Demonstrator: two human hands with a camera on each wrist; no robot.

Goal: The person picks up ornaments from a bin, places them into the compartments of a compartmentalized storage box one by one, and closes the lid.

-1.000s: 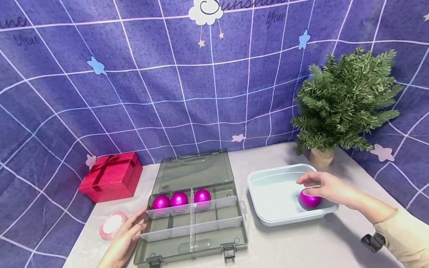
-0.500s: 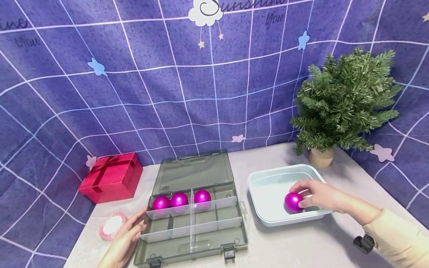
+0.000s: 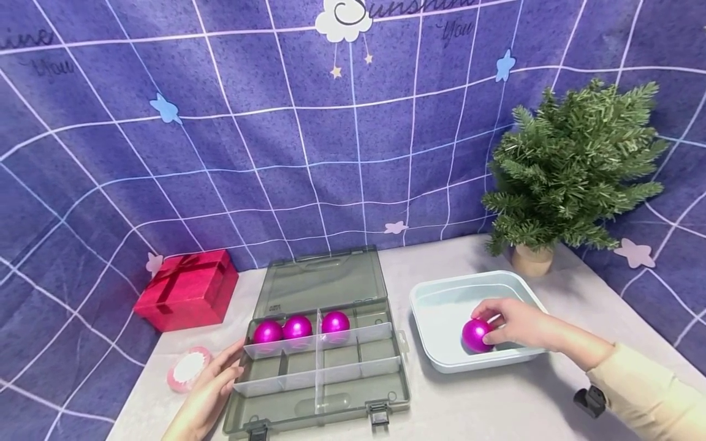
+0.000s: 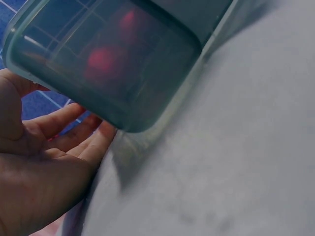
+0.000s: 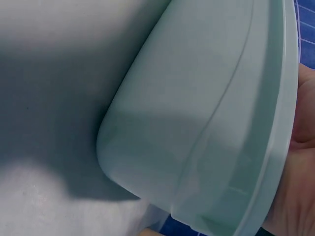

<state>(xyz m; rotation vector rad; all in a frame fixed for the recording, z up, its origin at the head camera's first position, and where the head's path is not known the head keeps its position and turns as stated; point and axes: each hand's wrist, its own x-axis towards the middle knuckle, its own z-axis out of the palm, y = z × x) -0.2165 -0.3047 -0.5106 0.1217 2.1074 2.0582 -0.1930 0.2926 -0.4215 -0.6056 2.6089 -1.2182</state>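
In the head view my right hand point(image 3: 515, 323) pinches a shiny magenta ball point(image 3: 476, 336) between thumb and fingers, inside the pale blue tray point(image 3: 447, 362). That tray's outer wall point(image 5: 172, 113) fills the right wrist view and hides the ball and most of the hand. My left hand point(image 3: 206, 386) touches the left side of a grey see-through compartment box point(image 3: 353, 392), its fingers loosely extended along the wall. Three magenta balls point(image 3: 298, 331) sit in the box's back row, two left of the middle divider and one right of it. The lid point(image 3: 325, 278) lies back, raised open.
A red gift box point(image 3: 190, 291) with a ribbon stands at the back left, and a pink-and-white round object point(image 3: 189, 369) lies beside my left hand. Behind the tray rises a small artificial fir tree point(image 3: 573, 165). A blue gridded cloth point(image 3: 265, 153) hangs at the back.
My right hand has come down around the ball and shifted it leftward within the tray. The left hand stays against the compartment box.
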